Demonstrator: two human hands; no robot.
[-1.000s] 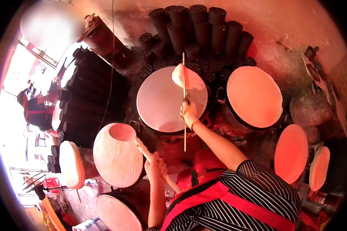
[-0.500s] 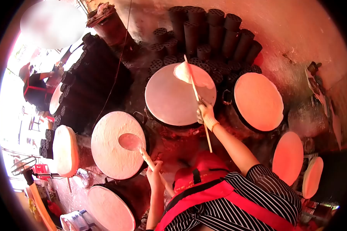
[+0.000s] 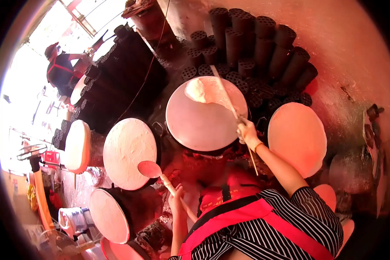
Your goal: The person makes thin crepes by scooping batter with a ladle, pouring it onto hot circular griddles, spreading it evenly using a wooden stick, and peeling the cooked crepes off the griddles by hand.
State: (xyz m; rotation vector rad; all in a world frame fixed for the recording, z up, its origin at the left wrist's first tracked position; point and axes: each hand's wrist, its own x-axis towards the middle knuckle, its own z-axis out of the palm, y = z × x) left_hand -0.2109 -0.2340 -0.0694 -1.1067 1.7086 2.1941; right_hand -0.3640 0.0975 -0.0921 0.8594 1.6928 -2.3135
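Observation:
My right hand (image 3: 248,132), in a glove that leaves the fingers dark, is closed around a long wooden stick (image 3: 224,93). The stick slants over the middle round griddle (image 3: 195,130), its far end past the rim. A pale lump of batter (image 3: 196,90) lies beside the stick, with a thin layer spread to its right. My left hand (image 3: 176,198) grips the wooden handle of a ladle (image 3: 149,169), whose bowl is over the lower right edge of the left griddle's pale batter sheet (image 3: 130,151). The ladle's contents cannot be made out.
Another batter-covered griddle (image 3: 297,138) stands at right, and one more (image 3: 109,216) at lower left. Behind are stacks of black honeycomb briquettes (image 3: 255,43), with a dark stack (image 3: 121,78) at left. A co-worker (image 3: 60,71) stands beyond it. A white bucket (image 3: 73,221) is at lower left.
The lump of batter has shifted left on the middle griddle, leaving a thin layer to its right. The ladle has moved from over the left griddle towards its near edge. The view has turned.

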